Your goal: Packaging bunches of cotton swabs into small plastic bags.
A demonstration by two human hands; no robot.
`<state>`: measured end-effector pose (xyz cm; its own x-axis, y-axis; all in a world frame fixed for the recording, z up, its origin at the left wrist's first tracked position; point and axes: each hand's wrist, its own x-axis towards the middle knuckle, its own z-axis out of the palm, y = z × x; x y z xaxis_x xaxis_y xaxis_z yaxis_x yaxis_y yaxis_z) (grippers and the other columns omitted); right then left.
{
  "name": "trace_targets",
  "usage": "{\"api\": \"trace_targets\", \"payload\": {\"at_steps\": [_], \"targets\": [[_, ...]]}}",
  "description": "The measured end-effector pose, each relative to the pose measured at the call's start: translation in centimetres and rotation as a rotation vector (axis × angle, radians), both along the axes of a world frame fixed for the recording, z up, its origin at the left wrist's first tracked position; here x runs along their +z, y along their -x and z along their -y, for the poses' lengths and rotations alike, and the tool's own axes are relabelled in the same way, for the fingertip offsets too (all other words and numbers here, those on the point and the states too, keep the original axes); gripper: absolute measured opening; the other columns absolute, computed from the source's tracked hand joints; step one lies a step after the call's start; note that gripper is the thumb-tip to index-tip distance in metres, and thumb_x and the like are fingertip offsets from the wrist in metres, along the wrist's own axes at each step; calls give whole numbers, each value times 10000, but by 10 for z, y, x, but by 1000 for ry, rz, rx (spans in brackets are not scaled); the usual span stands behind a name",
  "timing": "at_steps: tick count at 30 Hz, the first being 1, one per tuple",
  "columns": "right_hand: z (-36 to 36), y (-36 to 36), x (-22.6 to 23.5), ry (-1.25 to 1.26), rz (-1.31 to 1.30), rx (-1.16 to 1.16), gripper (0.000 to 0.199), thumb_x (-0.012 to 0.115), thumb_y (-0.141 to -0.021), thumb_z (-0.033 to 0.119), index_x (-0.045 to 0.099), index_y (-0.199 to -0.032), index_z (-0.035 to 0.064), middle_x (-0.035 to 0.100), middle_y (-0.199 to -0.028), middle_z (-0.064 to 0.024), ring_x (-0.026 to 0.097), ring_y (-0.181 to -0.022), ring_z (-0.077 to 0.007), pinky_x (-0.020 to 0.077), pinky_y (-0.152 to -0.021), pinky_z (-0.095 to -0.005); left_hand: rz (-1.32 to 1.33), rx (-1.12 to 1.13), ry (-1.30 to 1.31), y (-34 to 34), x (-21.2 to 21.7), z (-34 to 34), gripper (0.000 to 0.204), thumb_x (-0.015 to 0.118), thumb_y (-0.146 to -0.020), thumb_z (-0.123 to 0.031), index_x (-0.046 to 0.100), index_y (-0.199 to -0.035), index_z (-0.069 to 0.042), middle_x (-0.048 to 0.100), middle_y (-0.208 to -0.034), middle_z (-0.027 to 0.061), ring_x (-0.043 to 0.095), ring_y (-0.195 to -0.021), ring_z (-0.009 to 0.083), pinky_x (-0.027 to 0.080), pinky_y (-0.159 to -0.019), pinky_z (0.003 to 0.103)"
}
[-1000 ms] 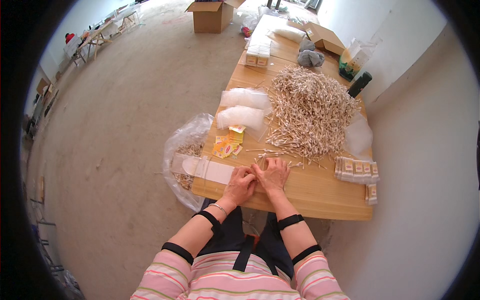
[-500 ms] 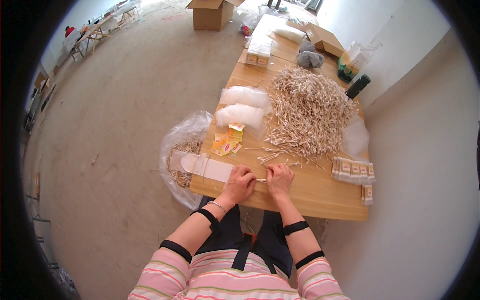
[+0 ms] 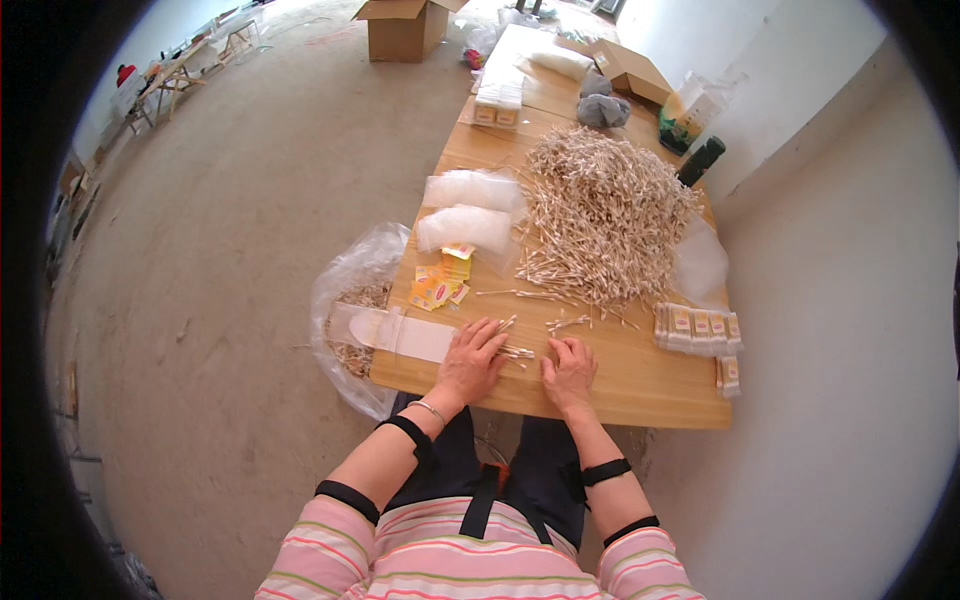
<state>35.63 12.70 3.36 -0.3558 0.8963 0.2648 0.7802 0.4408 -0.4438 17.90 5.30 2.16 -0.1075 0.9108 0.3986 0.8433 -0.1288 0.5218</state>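
Observation:
My left hand (image 3: 474,362) is closed over a small bunch of cotton swabs (image 3: 517,352), whose white tips stick out past its fingers on the right. A white plastic strip or tray (image 3: 425,339) lies just left of that hand, partly inside a clear sleeve. To the right of the bunch, my right hand (image 3: 570,372) rests low over the wooden table (image 3: 640,385), fingers bent and slightly apart, with nothing visible in them. A few loose swabs (image 3: 568,323) lie just beyond it. The large heap of cotton swabs (image 3: 608,215) rises farther back.
Yellow printed cards (image 3: 437,288) and stacked clear bags (image 3: 465,229) lie at the left. Filled packets (image 3: 698,328) sit at the right edge. A clear sack of swabs (image 3: 345,355) stands below the table's left edge. A dark green bottle (image 3: 702,161) is by the wall.
My hands have moved apart; the right has shifted right and slightly nearer me. More swab tips now show beside my left hand. The whole view has shifted slightly.

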Motion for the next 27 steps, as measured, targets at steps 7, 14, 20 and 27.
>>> {"api": "trace_targets", "payload": {"at_steps": [7,14,20,27], "targets": [[-26,-17,-13,-59,-8,-70,336,681,-754,155,620,-1083,125,559,-1044,-53,507,-1013,-274,404,-879,-409,98,-78,-40,1,0,-3,186,628,-799,-92,639,-984,-71,603,-1107,64,515,-1125,255,384,-1009,407],[-51,-8,-19,-75,23,-97,245,661,-777,169,621,-1015,125,555,-1006,-60,519,-984,-272,436,-839,-397,70,-126,-82,1,1,-5,212,625,-757,-28,642,-963,-72,631,-1008,49,554,-1032,245,430,-953,388],[-48,26,-34,-48,8,-27,120,637,-798,212,627,-883,128,541,-933,-50,516,-931,-256,437,-800,-401,63,-185,-60,1,-8,-8,255,605,-733,0,640,-972,-81,627,-1025,46,549,-1033,253,432,-945,386],[-24,44,-12,-49,13,68,74,654,-780,200,648,-831,147,541,-882,-36,509,-919,-242,406,-796,-395,110,-117,-41,2,0,-2,267,603,-741,-2,626,-992,-89,602,-1056,60,526,-1075,266,410,-966,393]]}}
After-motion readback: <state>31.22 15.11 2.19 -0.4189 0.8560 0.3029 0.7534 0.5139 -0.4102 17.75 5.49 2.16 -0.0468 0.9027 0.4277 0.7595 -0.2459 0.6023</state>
